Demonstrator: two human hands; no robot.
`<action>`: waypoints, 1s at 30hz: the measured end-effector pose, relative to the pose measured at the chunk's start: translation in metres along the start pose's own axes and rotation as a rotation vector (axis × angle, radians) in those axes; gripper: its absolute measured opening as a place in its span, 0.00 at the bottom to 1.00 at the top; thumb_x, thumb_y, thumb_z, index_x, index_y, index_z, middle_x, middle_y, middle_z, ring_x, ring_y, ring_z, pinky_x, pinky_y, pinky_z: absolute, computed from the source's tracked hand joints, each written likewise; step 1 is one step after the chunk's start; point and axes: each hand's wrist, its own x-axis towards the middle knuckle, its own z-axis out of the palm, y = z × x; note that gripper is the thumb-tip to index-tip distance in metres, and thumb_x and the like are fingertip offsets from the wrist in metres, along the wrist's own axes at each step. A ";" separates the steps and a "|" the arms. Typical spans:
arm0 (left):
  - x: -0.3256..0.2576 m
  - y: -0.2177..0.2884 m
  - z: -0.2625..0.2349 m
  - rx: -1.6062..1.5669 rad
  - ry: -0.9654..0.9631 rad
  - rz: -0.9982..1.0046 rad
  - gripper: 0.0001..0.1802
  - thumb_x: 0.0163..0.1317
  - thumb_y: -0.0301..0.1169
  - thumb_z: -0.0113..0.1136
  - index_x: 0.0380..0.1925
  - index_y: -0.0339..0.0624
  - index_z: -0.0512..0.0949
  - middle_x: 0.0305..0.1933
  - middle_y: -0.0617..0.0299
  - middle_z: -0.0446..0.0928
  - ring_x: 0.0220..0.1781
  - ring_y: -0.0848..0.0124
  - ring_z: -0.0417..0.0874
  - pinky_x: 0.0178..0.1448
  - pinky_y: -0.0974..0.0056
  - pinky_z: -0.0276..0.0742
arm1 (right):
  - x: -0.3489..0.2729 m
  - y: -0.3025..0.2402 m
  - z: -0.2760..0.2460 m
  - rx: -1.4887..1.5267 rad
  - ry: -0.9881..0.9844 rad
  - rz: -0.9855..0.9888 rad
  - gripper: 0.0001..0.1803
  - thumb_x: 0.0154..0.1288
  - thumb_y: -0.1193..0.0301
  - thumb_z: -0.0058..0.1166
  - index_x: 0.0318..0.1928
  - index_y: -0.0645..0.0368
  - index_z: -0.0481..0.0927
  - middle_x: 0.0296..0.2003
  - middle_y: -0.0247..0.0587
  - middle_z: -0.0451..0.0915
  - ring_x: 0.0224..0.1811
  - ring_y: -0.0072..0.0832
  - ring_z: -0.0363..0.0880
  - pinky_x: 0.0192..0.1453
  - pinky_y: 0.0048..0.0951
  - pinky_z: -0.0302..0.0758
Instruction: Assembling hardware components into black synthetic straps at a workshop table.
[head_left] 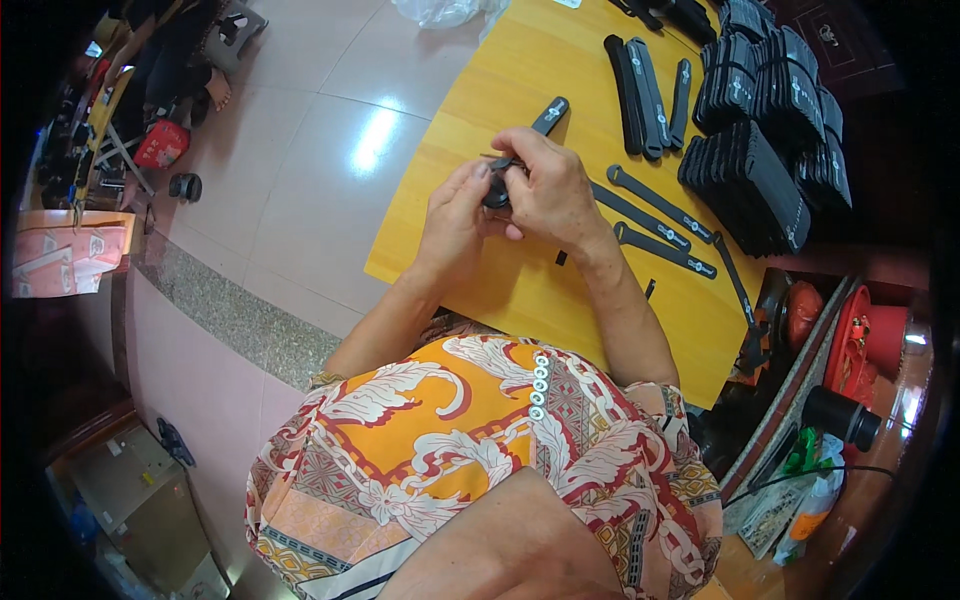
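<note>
Over the near left part of the yellow table (460, 130), both my hands are closed on a small black strap (496, 192), bent or rolled up between the fingers. My left hand (452, 228) pinches it from the left with the thumb on top. From the right, my right hand (552, 190) grips it with curled fingers, which hide much of it. Another black strap end (551, 115) with white print shows just beyond my hands; whether it joins the held piece I cannot tell. Flat black straps (660, 207) with rounded ends lie right of my right hand.
Bundled stacks of black straps (745, 190) fill the table's far right. Several longer straps (650, 95) lie left of them. Beside the table's right edge are a red container (885, 335) and a black cylinder (840, 418). Another person's foot (218, 90) shows at far left.
</note>
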 end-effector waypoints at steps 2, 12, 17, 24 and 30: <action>0.004 0.001 -0.003 0.001 -0.010 -0.008 0.18 0.68 0.35 0.42 0.52 0.33 0.66 0.34 0.58 0.74 0.28 0.73 0.77 0.31 0.71 0.76 | -0.001 -0.003 0.000 0.062 -0.018 0.042 0.11 0.50 0.80 0.43 0.37 0.64 0.73 0.32 0.54 0.77 0.33 0.49 0.77 0.38 0.42 0.73; 0.002 -0.001 0.003 0.128 -0.077 0.217 0.20 0.65 0.32 0.49 0.52 0.29 0.64 0.30 0.52 0.77 0.24 0.68 0.80 0.26 0.69 0.76 | 0.051 0.025 -0.016 0.007 0.390 0.164 0.09 0.47 0.80 0.56 0.33 0.65 0.77 0.25 0.42 0.79 0.28 0.25 0.78 0.34 0.24 0.74; -0.007 -0.001 -0.008 0.193 -0.059 0.205 0.20 0.65 0.32 0.49 0.53 0.30 0.65 0.30 0.51 0.77 0.25 0.67 0.80 0.27 0.68 0.77 | 0.108 0.106 -0.069 -0.155 0.569 0.199 0.07 0.45 0.75 0.60 0.29 0.59 0.81 0.25 0.40 0.81 0.27 0.27 0.79 0.33 0.25 0.74; -0.016 0.004 -0.016 0.410 -0.026 0.235 0.15 0.65 0.30 0.48 0.48 0.31 0.69 0.30 0.56 0.78 0.25 0.73 0.80 0.27 0.72 0.74 | 0.135 0.062 -0.170 -0.652 0.877 -0.021 0.02 0.40 0.78 0.55 0.20 0.59 0.80 0.20 0.49 0.78 0.24 0.40 0.79 0.31 0.34 0.75; -0.017 0.013 -0.007 0.475 -0.075 0.314 0.13 0.65 0.29 0.48 0.45 0.32 0.71 0.29 0.56 0.78 0.25 0.72 0.80 0.25 0.73 0.73 | 0.140 0.103 -0.263 -0.757 0.830 0.122 0.15 0.48 0.58 0.60 0.37 0.48 0.84 0.33 0.42 0.82 0.37 0.32 0.81 0.45 0.29 0.74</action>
